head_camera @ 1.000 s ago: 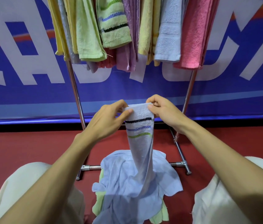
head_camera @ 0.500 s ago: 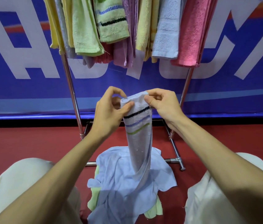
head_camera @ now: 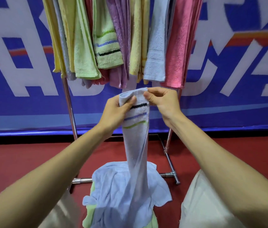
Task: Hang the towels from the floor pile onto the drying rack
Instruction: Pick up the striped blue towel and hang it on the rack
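Note:
A pale blue towel with black, purple and green stripes hangs from both my hands, its lower end still trailing into the floor pile. My left hand pinches its top left edge and my right hand pinches the top right corner. Both hands are just below the hems of the towels on the metal drying rack. The pile holds more pale blue cloth over a light green towel.
Several hung towels fill the rack: yellow, green, purple, blue and pink. The rack's foot bar lies on the red floor behind the pile. A blue and white banner covers the wall. My knees flank the pile.
Both hands have risen with the striped towel towards the hanging towels, drawing more of it up out of the pile. The grips stay the same.

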